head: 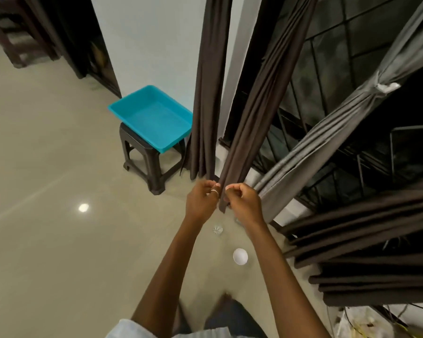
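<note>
A dark brown curtain (252,113) hangs gathered into a narrow bundle from the top of the view down to my hands. My left hand (202,198), with a ring on one finger, pinches the bundle's lower end from the left. My right hand (242,201) grips the same lower end from the right, fingers curled. The hands almost touch, with the curtain's hem sticking out just below them.
A second brown curtain (209,93) hangs left of the held one. A grey curtain (332,135) tied with a white band slants right. More brown folds (376,252) lie lower right. A turquoise tray (152,118) sits on a dark stool (142,154). A white bowl (240,256) lies on the floor.
</note>
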Available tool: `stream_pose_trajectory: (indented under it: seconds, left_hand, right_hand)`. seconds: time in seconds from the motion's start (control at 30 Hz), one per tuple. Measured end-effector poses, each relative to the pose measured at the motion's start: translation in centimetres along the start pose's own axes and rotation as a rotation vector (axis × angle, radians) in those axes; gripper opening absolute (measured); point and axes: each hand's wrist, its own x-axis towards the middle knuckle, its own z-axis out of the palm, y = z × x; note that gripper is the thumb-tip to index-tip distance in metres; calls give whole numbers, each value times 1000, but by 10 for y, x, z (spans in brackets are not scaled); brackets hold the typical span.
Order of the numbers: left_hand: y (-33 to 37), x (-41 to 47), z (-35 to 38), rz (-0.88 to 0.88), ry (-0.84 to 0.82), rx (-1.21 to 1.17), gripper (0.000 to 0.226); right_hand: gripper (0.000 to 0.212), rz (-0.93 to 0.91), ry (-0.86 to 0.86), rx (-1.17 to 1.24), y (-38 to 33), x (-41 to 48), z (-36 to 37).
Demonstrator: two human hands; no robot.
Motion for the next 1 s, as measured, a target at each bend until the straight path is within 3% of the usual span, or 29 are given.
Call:
stream_pose_trajectory:
  seconds: [0.2,0.4,0.63,0.83,1.0]
  left_hand:
    - [-2,43,1,-74,-74,38,14]
    - [-11,111,-2,-137,-202,235,4]
    - [-13,180,8,-232,-338,425,23]
    - [-20,211,16,-345,-441,463,21]
    - [-35,243,3,-415,-508,567,23]
  right_hand:
    - [12,123,16,42,14,39,20]
    - [10,321,2,165,33,101,59]
    - [6,533,84,262,56,137,83]
    - [3,574,152,235,60,155,92]
    - [25,598,59,111,58,167,110]
